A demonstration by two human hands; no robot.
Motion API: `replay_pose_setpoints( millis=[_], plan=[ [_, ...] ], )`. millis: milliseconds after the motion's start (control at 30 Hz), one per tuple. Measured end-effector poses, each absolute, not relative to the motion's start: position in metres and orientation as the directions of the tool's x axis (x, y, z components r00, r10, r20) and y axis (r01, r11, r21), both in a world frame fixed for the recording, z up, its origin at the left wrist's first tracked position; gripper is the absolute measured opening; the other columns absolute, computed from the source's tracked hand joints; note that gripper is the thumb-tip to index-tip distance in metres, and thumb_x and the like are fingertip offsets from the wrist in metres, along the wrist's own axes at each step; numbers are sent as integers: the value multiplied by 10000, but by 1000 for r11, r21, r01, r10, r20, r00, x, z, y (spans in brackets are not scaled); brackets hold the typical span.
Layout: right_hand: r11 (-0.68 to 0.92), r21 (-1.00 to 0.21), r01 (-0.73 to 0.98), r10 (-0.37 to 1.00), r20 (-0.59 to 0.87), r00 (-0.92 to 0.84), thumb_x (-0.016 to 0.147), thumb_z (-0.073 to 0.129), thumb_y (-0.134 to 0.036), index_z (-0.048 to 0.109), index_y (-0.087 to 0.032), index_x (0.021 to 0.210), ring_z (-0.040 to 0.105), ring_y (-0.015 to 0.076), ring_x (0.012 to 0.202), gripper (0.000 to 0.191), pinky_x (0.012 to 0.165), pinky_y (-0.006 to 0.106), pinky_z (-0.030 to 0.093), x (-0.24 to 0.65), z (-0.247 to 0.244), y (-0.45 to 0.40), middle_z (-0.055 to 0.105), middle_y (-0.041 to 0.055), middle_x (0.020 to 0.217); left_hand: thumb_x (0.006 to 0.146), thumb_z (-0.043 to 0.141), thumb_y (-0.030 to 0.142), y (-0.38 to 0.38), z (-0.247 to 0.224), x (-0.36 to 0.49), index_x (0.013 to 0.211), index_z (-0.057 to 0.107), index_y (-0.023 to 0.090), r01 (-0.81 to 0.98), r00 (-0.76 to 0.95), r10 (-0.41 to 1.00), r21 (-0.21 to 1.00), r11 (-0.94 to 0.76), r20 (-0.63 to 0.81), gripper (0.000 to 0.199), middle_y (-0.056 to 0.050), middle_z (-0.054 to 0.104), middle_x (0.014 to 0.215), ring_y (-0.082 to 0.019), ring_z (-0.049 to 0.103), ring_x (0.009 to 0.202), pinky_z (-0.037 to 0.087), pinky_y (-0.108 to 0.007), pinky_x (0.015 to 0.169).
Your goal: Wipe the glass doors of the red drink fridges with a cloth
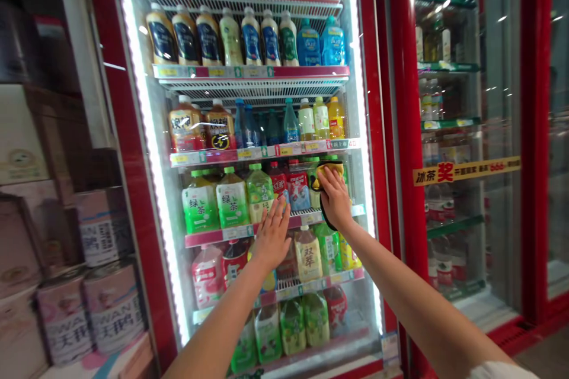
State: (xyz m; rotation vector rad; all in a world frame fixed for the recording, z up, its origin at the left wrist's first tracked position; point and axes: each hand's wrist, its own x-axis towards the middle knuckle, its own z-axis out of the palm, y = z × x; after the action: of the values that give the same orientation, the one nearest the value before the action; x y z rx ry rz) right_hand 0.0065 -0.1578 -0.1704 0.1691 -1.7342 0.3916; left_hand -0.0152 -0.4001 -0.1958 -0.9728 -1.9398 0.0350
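A lit drinks cooler with a red frame (pixel 367 100) stands in front of me, its shelves lined with bottles behind the glass door. My left hand (pixel 272 241) rests flat with fingers spread, apparently against the glass, in front of the shelf with green tea bottles (pixel 233 198). Up and to the right, my right hand (pixel 336 201) presses a yellow cloth with black edging (pixel 334 168) to the glass. Part of the cloth hangs below the palm. Behind that hand, some green-capped bottles are partly hidden.
To the left, pink cans (pixel 113 308) and cardboard boxes (pixel 20 130) are stacked close to the cooler. A second red-framed cooler (pixel 406 130) with a yellow printed strip (pixel 466 170) across its glass stands on the right. Price-tag rails (pixel 267 153) edge the shelves.
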Motion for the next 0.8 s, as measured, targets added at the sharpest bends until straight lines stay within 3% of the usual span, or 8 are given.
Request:
replay_pose_setpoints(
  millis=[67, 167, 300, 400, 500, 567, 667, 800],
  plan=[
    [909, -215, -357, 155, 970, -189, 938, 441, -130, 394, -348, 1579, 253, 266, 1568, 679, 1250, 580, 297, 0, -163, -173, 405, 12, 1641, 865, 608, 172, -400, -197, -14, 1644, 11, 163, 625, -258, 629, -370, 687, 733, 981, -160, 116, 1725, -305, 50, 1599, 181, -567, 1288],
    [865, -194, -463, 77, 962, -261, 907, 457, -133, 416, -330, 1571, 230, 250, 1575, 694, 1263, 560, 275, -3, -171, -192, 391, 9, 1648, 876, 586, 173, -396, -196, -8, 1640, -50, 156, 662, -251, 586, -305, 685, 770, 994, -172, 105, 1726, -306, 72, 1597, 215, -568, 1280],
    [689, -317, -652, 41, 915, -401, 919, 478, -241, 460, -279, 1551, 146, 272, 1593, 634, 1285, 597, 129, 5, -185, -191, 319, 27, 1679, 935, 493, 174, -383, -183, 1, 1628, -144, 183, 763, -164, 565, -259, 592, 808, 941, -147, 39, 1736, -269, 72, 1600, 243, -525, 1282],
    [340, -513, -788, 88, 852, -517, 983, 451, -474, 485, -287, 1531, 132, 240, 1595, 580, 1301, 537, 46, 15, -180, -183, 289, 2, 1686, 943, 421, 121, -366, -172, 1, 1629, -151, 232, 826, -100, 622, -284, 487, 777, 900, -106, 59, 1741, -238, 66, 1600, 252, -493, 1285],
    [-87, -613, -785, 145, 772, -619, 968, 362, -721, 466, -328, 1532, 226, 206, 1574, 695, 1303, 486, 129, 27, -168, -177, 334, -13, 1670, 959, 432, 155, -342, -173, -1, 1627, -159, 218, 848, -97, 654, -282, 449, 750, 894, -121, 84, 1736, -240, 54, 1599, 278, -494, 1274],
    [-245, -618, -747, 179, 729, -661, 931, 338, -800, 486, -345, 1508, 346, 227, 1530, 749, 1280, 516, 213, 35, -163, -173, 440, 14, 1619, 969, 484, 232, -321, -181, 0, 1633, -123, 183, 830, -118, 635, -275, 485, 763, 901, -159, 36, 1731, -283, 9, 1597, 282, -538, 1263],
    [-280, -590, -757, 335, 679, -653, 914, 397, -793, 607, -316, 1389, 518, 270, 1420, 705, 1219, 549, 331, 42, -161, -162, 643, 69, 1442, 941, 585, 375, -289, -195, 3, 1647, 33, 137, 737, -172, 529, -247, 629, 831, 927, -186, -37, 1724, -370, -68, 1584, 252, -618, 1252],
    [-27, -570, -821, 536, 685, -493, 931, 495, -692, 725, -220, 1187, 651, 302, 1257, 584, 1123, 557, 443, 47, -167, -150, 746, 125, 1255, 938, 602, 396, -275, -191, -1, 1631, 238, 225, 607, -162, 522, -332, 722, 838, 801, -75, 92, 1740, -345, 8, 1600, 206, -572, 1289]
  ],
)
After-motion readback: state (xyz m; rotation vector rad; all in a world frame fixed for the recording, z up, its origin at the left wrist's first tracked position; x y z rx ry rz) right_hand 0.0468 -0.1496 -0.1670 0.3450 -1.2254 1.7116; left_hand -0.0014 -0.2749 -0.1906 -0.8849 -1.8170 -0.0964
